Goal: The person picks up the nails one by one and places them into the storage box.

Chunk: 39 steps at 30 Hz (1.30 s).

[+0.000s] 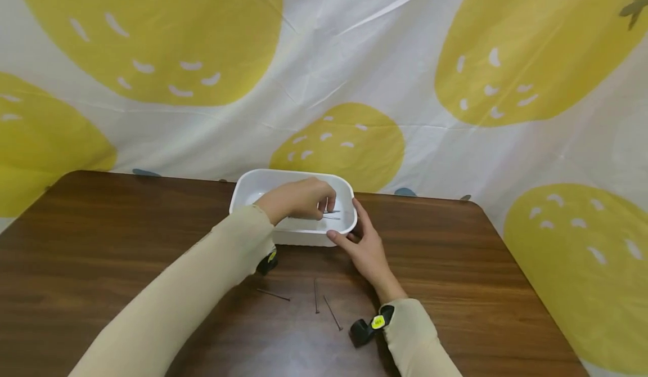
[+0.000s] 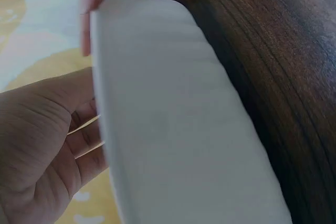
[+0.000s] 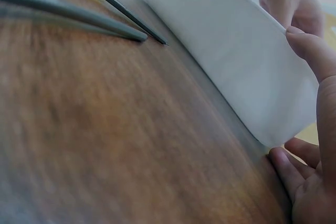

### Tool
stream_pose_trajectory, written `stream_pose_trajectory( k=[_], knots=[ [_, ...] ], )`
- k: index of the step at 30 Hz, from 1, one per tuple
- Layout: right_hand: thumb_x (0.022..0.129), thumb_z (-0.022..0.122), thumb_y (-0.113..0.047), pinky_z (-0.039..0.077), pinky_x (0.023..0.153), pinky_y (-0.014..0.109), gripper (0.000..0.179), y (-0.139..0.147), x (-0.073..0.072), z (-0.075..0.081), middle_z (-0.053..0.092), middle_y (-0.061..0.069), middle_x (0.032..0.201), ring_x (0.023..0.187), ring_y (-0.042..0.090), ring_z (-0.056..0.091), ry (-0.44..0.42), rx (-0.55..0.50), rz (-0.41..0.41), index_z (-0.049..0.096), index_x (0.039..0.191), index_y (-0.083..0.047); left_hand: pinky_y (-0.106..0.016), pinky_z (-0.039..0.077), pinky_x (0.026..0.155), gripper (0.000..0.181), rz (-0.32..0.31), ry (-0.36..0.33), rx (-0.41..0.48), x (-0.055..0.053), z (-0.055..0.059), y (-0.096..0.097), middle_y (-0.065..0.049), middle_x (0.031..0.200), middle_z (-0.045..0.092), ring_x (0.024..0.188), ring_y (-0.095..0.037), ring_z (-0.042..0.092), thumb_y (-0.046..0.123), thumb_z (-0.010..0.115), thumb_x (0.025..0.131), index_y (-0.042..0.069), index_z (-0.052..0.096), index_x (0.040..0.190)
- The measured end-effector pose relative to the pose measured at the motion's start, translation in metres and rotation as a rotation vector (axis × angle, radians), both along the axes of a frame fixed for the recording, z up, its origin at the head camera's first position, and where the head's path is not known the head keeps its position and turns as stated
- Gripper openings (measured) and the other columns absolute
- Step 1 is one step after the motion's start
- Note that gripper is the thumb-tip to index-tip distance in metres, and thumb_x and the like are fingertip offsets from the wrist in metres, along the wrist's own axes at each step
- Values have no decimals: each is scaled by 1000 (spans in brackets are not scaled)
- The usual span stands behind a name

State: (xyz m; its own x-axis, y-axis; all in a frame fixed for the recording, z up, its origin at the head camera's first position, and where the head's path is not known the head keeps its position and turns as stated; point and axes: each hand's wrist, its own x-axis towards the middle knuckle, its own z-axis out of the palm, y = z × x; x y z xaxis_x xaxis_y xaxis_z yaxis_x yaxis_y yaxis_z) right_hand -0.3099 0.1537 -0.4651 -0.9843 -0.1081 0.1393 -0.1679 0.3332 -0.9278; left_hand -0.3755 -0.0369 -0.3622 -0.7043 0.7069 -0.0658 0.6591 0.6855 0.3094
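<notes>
A white plastic tray (image 1: 304, 238) stands toward the back of the table, with a few thin nails (image 1: 331, 218) on its floor at the right end. My left hand (image 1: 302, 197) reaches down inside it, fingers bent, the tips right at those nails. Whether they pinch a nail is hidden; in the left wrist view the tray's wall (image 2: 157, 108) covers the fingertips. At the tray's right front corner my right hand (image 1: 367, 250) grips it, thumb (image 3: 310, 51) on the rim and fingers around the end and low side.
Three nails lie apart on the brown wooden table (image 1: 455, 264) in front of the tray: one at left (image 1: 273, 294), one in the middle (image 1: 316, 296), one at right (image 1: 332, 313). A lemon-print cloth (image 1: 334, 73) hangs directly behind the table's back edge.
</notes>
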Motion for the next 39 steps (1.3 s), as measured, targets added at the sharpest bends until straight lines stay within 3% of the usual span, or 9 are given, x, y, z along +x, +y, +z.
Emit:
stream_pose_trajectory(
  k=[6,12,18,31,39],
  knots=[
    [87,79,-28,50,101,37,88,0,1,0,60,11,141,122,26,60,5,-4,1,28,159,-31,-27,49,74,17,35,-26,-22,-8,-12,13,-5,89,68,80,-15,58,-2,68,82,7,70,96],
    [87,79,-27,49,103,39,88,0,1,0,61,11,141,123,26,60,9,-11,2,28,159,-31,-27,49,75,17,9,-5,-63,-12,-26,23,-5,91,69,81,-14,57,-1,67,84,9,72,97],
    [87,79,-26,49,103,37,89,-2,2,0,62,10,139,121,24,60,23,10,-1,28,159,-32,-28,48,75,20,9,-9,-57,-11,-33,27,-5,89,68,79,-14,54,-4,67,82,7,72,98],
    [87,79,-25,50,104,42,90,-8,1,2,60,10,141,124,25,60,37,10,20,27,160,-30,-31,51,80,20,71,-28,-38,-13,-37,24,-6,94,71,83,-16,58,-2,69,83,8,75,100],
    [87,79,-24,49,106,42,90,-5,-1,1,57,9,146,128,25,58,22,-24,23,27,160,-30,-31,51,82,17,71,-27,-1,-14,-30,21,-7,97,71,86,-17,60,5,66,88,8,74,102]
  ],
)
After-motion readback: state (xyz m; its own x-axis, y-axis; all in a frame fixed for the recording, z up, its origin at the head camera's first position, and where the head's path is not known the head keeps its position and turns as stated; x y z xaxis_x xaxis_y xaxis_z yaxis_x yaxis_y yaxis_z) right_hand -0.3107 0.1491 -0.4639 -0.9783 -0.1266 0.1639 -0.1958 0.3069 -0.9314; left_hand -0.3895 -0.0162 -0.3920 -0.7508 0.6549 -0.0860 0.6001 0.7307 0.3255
